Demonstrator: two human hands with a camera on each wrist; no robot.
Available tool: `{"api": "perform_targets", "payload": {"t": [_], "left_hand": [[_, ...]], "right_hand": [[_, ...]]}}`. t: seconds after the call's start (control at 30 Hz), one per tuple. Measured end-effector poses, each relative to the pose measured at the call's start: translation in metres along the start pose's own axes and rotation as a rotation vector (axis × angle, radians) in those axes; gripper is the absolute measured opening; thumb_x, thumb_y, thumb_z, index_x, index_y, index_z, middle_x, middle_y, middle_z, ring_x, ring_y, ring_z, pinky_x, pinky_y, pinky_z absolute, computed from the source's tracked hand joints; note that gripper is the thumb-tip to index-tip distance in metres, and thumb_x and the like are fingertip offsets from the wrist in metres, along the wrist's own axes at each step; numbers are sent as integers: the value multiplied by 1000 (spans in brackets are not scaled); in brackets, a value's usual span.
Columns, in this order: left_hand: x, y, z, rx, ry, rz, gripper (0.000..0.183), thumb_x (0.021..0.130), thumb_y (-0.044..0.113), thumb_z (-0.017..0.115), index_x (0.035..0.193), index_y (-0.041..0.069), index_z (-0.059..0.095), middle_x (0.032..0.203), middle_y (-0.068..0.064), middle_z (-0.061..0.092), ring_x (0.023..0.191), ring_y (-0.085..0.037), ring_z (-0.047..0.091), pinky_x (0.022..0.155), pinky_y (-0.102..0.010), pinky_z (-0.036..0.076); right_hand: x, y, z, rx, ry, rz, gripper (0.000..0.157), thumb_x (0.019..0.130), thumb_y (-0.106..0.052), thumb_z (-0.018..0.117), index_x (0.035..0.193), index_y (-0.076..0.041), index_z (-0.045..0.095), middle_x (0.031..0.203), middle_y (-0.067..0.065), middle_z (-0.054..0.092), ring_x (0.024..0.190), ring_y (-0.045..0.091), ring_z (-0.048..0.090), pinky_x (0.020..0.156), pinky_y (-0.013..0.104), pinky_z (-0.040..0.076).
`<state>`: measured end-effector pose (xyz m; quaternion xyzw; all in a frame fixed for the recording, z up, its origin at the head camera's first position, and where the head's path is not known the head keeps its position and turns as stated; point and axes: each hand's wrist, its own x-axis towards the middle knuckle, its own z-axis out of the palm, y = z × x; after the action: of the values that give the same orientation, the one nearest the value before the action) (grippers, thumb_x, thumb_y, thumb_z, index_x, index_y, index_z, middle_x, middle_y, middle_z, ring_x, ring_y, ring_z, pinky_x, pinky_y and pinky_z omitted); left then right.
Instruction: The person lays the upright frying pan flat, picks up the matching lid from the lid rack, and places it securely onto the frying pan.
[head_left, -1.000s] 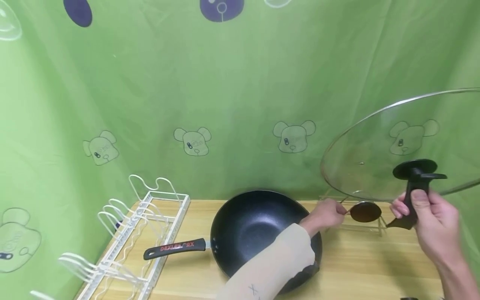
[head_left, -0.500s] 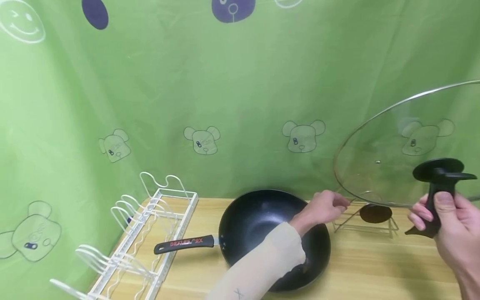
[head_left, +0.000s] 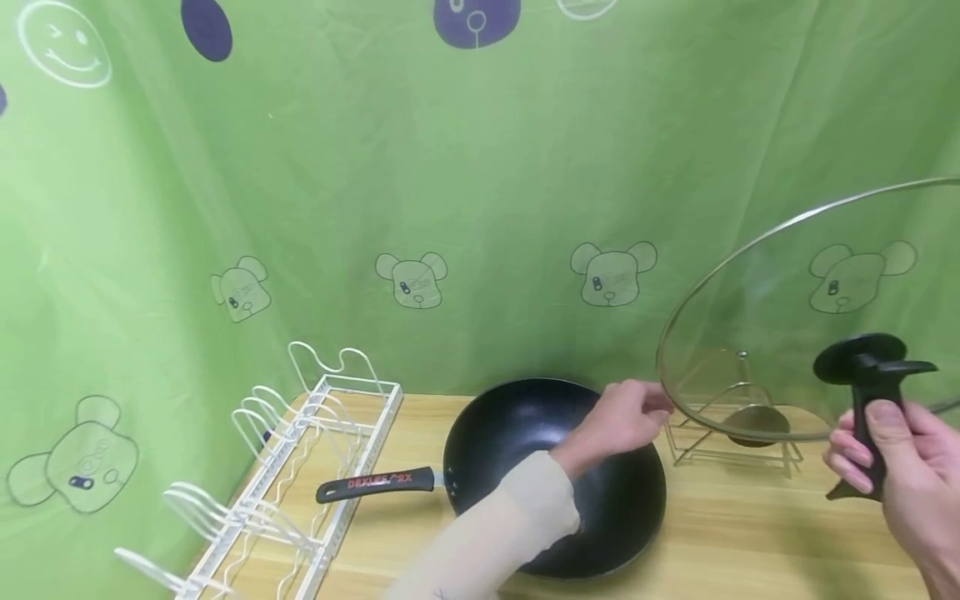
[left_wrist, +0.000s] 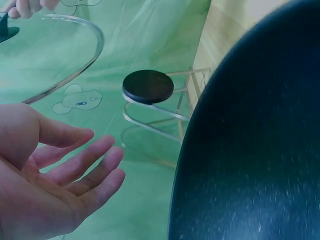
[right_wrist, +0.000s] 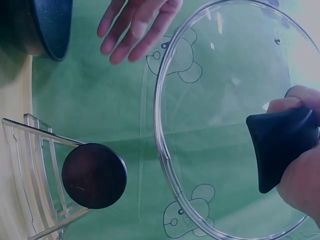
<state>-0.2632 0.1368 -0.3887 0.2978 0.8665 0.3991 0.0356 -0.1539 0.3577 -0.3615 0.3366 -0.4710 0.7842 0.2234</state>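
My right hand [head_left: 894, 468] grips the black handle [head_left: 873, 408] of a large clear glass lid [head_left: 772, 308] with a metal rim, held tilted in the air at the right. Behind the lid's lower edge stands a metal wire rack [right_wrist: 42, 150] carrying a dark round disc [right_wrist: 94, 176]. My left hand [head_left: 626, 417] hangs over the right side of a black wok [head_left: 510, 437], its fingers loosely bent and holding nothing. In the left wrist view those fingers [left_wrist: 95, 187] are apart from the rack.
The wok's handle [head_left: 375, 483] points left over a white metal dish rack [head_left: 330, 517]. Both racks and the wok stand on a wooden table [head_left: 720, 533]. Behind the table hangs a green curtain [head_left: 495, 183] with bear prints.
My left hand has let go of the wire rack and drawn back left, over the wok. Lately the lid has dipped a little, its edge now overlapping the disc in the head view.
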Motion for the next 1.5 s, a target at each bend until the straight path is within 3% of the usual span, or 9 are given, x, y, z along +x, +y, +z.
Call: {"api": "perform_targets", "payload": {"t": [0.2, 0.43, 0.8, 1.1, 1.4, 1.5], "left_hand": [[-21, -13, -26, 62, 12, 57, 23, 90, 15, 62, 112, 19, 66, 103, 13, 66, 89, 5, 58, 76, -9, 44], [-47, -25, -54, 78, 30, 71, 24, 92, 14, 60, 115, 17, 66, 105, 10, 67, 77, 7, 56, 70, -9, 44], [-89, -55, -81, 190, 109, 108, 25, 91, 13, 59, 116, 15, 65, 110, 10, 65, 93, 2, 57, 81, -14, 45], [-119, -76, -106, 224, 145, 70, 25, 91, 12, 59, 116, 13, 65, 111, 5, 65, 101, -5, 58, 89, -23, 46], [-147, -107, -125, 239, 162, -22, 26, 92, 15, 59, 117, 12, 64, 115, 0, 65, 107, -14, 59, 94, -33, 46], [-156, -115, -130, 239, 171, -42, 27, 91, 15, 60, 118, 11, 63, 115, -1, 65, 107, -15, 59, 94, -33, 46]], "right_hand": [[-2, 0, 6, -137, 34, 64, 28, 97, 14, 21, 94, 20, 48, 75, 13, 49, 54, 16, 45, 35, 26, 31], [-4, 0, 16, -315, 42, 144, 22, 97, 12, 31, 98, 18, 52, 70, 11, 50, 48, 15, 45, 31, 28, 30], [-5, 11, 24, -479, 8, 314, 17, 97, 7, 39, 95, 13, 54, 63, 9, 50, 43, 18, 42, 32, 32, 29], [2, 20, 33, -589, -83, 377, 19, 99, 2, 39, 89, 9, 52, 61, 6, 48, 41, 18, 42, 33, 33, 29], [8, 23, 45, -925, -147, 436, 22, 101, -9, 42, 85, -1, 55, 56, 5, 49, 39, 20, 43, 35, 32, 34], [10, 27, 48, -954, -155, 454, 20, 100, -11, 44, 86, -2, 56, 55, 5, 50, 39, 20, 43, 35, 31, 34]]}}
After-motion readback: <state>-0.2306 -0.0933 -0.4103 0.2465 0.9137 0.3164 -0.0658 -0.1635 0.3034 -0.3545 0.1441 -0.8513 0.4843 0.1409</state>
